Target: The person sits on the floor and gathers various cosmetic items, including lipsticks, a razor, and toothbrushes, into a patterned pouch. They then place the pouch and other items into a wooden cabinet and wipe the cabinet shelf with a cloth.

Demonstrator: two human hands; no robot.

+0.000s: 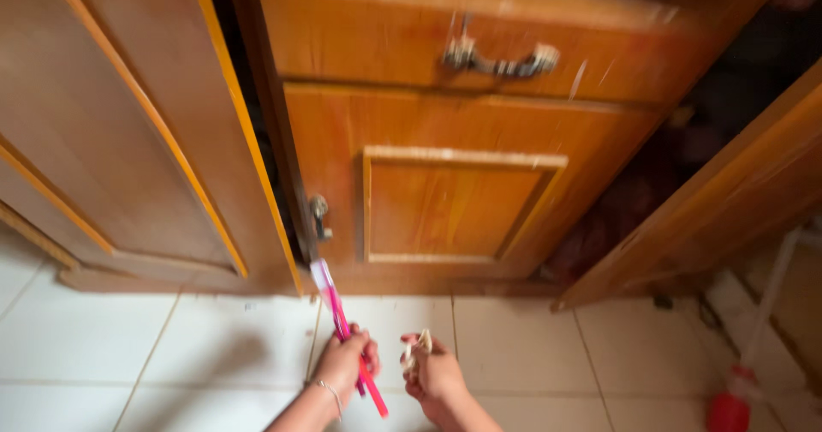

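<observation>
the left hand point(344, 359) was closed around a pink toothbrush point(342, 329), fingers wrapped about the middle of its handle. the brush ran on a slant, its pale bristled head up at about eleven o'clock from the hand, close to the foot of the wooden cabinet point(454, 201), and its pink tail sticking out below the fist toward five o'clock. a thin bracelet point(330, 393) sat on that wrist.

the right hand point(432, 372), just beside the left at its three o'clock, was curled shut on a small pale thing point(421, 345) pinched at the fingertips; blur hid what it was, and it could not be told whether it was soft or hard.

the toothbrush looked light, slim and stiff, a smooth plastic stick that would likely turn slippery if wet. held at mid-handle it looked balanced; a hold nearer the head would probably give more force at the bristles, while the tail end would let it wobble. it did not look fragile, though the thin neck might flex under hard pressing.

both hands hovered over the white tiled floor point(171, 355), with grey grout lines. above them, at twelve o'clock, stood the cabinet door with a raised panel and a small round knob point(318, 207), and over it a drawer with a dark metal handle point(501, 59). doors stood open at ten o'clock and two o'clock. a red-headed tool with a white shaft point(732, 406) lay at four o'clock, well apart.
</observation>
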